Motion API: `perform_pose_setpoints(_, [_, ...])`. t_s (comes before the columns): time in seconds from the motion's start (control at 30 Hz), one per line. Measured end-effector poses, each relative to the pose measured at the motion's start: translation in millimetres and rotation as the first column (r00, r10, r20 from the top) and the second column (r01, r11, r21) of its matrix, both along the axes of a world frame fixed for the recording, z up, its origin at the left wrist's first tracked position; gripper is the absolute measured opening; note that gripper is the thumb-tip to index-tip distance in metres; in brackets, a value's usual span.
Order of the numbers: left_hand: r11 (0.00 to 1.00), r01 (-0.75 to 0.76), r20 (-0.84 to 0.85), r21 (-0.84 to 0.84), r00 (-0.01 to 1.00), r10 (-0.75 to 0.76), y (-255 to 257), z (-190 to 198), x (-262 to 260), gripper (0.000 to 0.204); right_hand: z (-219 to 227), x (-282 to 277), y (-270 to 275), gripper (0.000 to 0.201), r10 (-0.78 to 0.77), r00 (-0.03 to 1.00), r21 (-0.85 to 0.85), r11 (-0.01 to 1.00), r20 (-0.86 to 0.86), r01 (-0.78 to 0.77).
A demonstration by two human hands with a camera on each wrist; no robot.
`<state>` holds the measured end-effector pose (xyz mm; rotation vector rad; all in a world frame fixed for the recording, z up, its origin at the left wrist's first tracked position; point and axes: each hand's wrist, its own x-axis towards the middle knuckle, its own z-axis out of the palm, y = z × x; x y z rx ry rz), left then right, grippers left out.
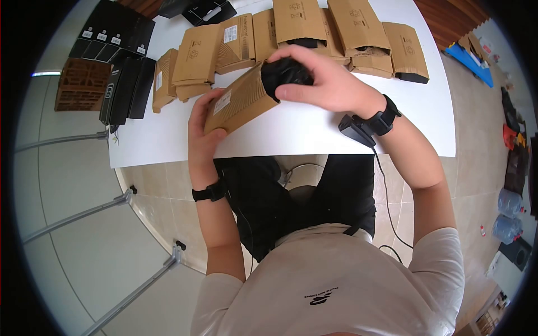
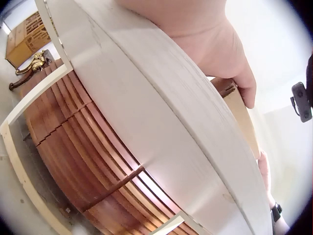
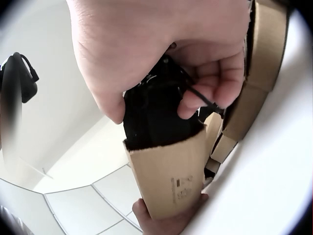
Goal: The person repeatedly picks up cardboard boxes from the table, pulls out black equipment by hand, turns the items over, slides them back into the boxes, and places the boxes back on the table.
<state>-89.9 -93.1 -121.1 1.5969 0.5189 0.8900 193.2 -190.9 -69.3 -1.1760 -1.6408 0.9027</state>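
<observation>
In the head view, black boxes (image 1: 120,33) stand at the upper left of the frame. Left of centre, the left hand (image 1: 204,120) grips the lower end of a brown carton (image 1: 242,105), thumb and fingers clamped on opposite sides. The carton lies tilted at upper centre, its open end toward the upper right. A black item (image 1: 284,75) protrudes from that end, held between the thumb and curled fingers of the right hand (image 1: 333,84). Further cartons (image 1: 300,19) line the top; right of centre, a black device (image 1: 354,130) rests on the white table (image 1: 423,126).
</observation>
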Motion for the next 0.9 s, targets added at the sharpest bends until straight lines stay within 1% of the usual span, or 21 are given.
perform_pose_setpoints(0.03, [1.0, -0.007, -0.009, 0.015, 1.0, 0.007, 0.1, 1.2, 0.1, 0.075, -2.8, -0.8, -1.1, 0.051, 0.033, 0.998, -0.057, 0.998, 0.05, -0.03])
perform_pose_setpoints(0.07, [1.0, -0.014, -0.017, 0.028, 1.0, 0.014, 0.1, 1.3, 0.0, 0.077, -5.9, -0.4, -1.1, 0.051, 0.033, 0.998, -0.059, 0.998, 0.05, -0.03])
perform_pose_setpoints(0.1, [1.0, -0.014, -0.017, 0.027, 1.0, 0.015, 0.5, -0.5, -0.5, 0.077, -8.8, 0.4, -0.4, 0.052, 0.047, 0.999, -0.064, 0.997, 0.012, -0.046])
perform_pose_setpoints(0.13, [0.998, -0.058, 0.014, -0.034, 0.998, 0.059, 1.4, -3.4, -1.2, 0.078, -9.7, 0.6, 0.2, 0.052, 0.06, 0.998, -0.067, 0.996, -0.026, -0.062])
perform_pose_setpoints(0.17, [0.99, -0.1, 0.042, -0.096, 0.994, 0.105, 2.2, -5.7, -1.8, 0.079, -8.6, 0.0, 0.2, 0.049, 0.029, 0.999, -0.09, 0.995, -0.046, -0.033])
perform_pose_setpoints(0.2, [0.99, -0.102, 0.044, -0.094, 0.993, 0.106, 2.8, -6.7, -2.4, 0.079, -8.2, 0.2, 1.0, 0.049, 0.031, 0.999, -0.088, 0.996, -0.045, -0.035])
perform_pose_setpoints(0.27, [0.984, -0.082, 0.124, -0.159, 0.987, 0.102, 4.8, -6.5, -3.2, 0.078, -8.7, 1.9, 4.3, 0.044, -0.043, 0.978, -0.122, 0.992, -0.203, 0.018])
perform_pose_setpoints(0.3, [0.984, -0.083, 0.126, -0.156, 0.987, 0.103, 5.0, -6.0, -3.4, 0.078, -12.6, 1.1, 7.2, 0.04, -0.046, 0.971, -0.069, 0.997, -0.236, 0.031])
perform_pose_setpoints(0.33, [0.982, -0.086, 0.129, -0.169, 0.986, 0.109, 4.6, -5.8, -3.4, 0.078, -14.8, 1.7, 8.2, 0.04, -0.045, 0.971, -0.065, 0.997, -0.234, 0.03])
perform_pose_setpoints(0.4, [0.979, -0.09, 0.133, -0.181, 0.984, 0.115, 5.2, -5.2, -2.8, 0.078, -16.0, 2.7, 9.1, 0.037, -0.064, 0.982, 0.012, 0.998, -0.178, 0.067])
perform_pose_setpoints(0.43, [0.985, -0.106, 0.073, -0.139, 0.99, 0.117, 5.7, -5.3, -2.7, 0.078, -15.3, 2.7, 9.3, 0.037, -0.063, 0.982, 0.012, 0.998, -0.177, 0.066])
perform_pose_setpoints(0.47, [0.988, -0.119, 0.013, -0.097, 0.993, 0.121, 5.9, -5.8, -2.5, 0.079, -14.6, 2.5, 9.0, 0.034, -0.066, 0.991, 0.039, 0.997, -0.119, 0.072])
perform_pose_setpoints(0.5, [0.988, -0.119, 0.012, -0.099, 0.993, 0.121, 4.9, -3.6, -1.3, 0.079, -14.3, 2.0, 8.2, 0.032, -0.072, 0.995, 0.064, 0.995, -0.063, 0.076])
perform_pose_setpoints(0.53, [0.997, -0.064, -0.03, -0.042, 0.998, 0.063, 3.6, -0.7, -0.6, 0.079, -14.3, 0.7, 7.0, 0.032, -0.072, 0.995, 0.061, 0.995, -0.065, 0.076])
perform_pose_setpoints(0.57, [1.0, -0.006, -0.077, 0.011, 0.997, 0.007, 1.9, 1.6, -0.2, 0.079, -14.0, -1.1, 5.8, 0.03, -0.08, 0.997, 0.067, 0.995, 0.012, 0.079])
perform_pose_setpoints(0.6, [1.0, -0.006, -0.08, 0.008, 0.997, 0.006, 0.5, 2.1, 0.0, 0.079, -14.4, -2.5, 5.2, 0.028, -0.089, 0.992, 0.074, 0.994, 0.088, 0.083])
perform_pose_setpoints(0.7, [0.999, 0.012, -0.043, -0.03, 0.999, -0.013, -0.9, 2.0, 2.1, 0.079, -14.2, -3.0, 4.9, 0.027, -0.098, 0.992, 0.067, 0.993, 0.075, 0.093])
perform_pose_setpoints(0.77, [0.997, 0.069, -0.03, -0.039, 0.997, -0.07, 0.9, 1.9, 1.6, 0.08, -10.8, -3.1, 5.0, 0.026, -0.099, 0.992, 0.062, 0.994, 0.078, 0.095])
perform_pose_setpoints(0.83, [0.995, 0.09, -0.031, -0.033, 0.995, -0.091, 1.3, 1.3, 2.9, 0.081, -8.1, -4.8, 4.9, 0.02, -0.133, 0.991, -0.051, 0.99, -0.029, 0.132])
perform_pose_setpoints(0.87, [0.994, 0.108, -0.032, -0.029, 0.993, -0.109, 1.0, 0.7, 3.4, 0.082, -9.3, -4.5, 5.8, 0.02, -0.134, 0.991, -0.052, 0.99, -0.031, 0.132])
perform_pose_setpoints(0.9, [0.994, 0.109, -0.034, -0.029, 0.993, -0.11, 1.2, 0.4, 3.6, 0.082, -11.2, -3.4, 7.3, 0.016, -0.115, 0.993, -0.099, 0.989, -0.039, 0.111])
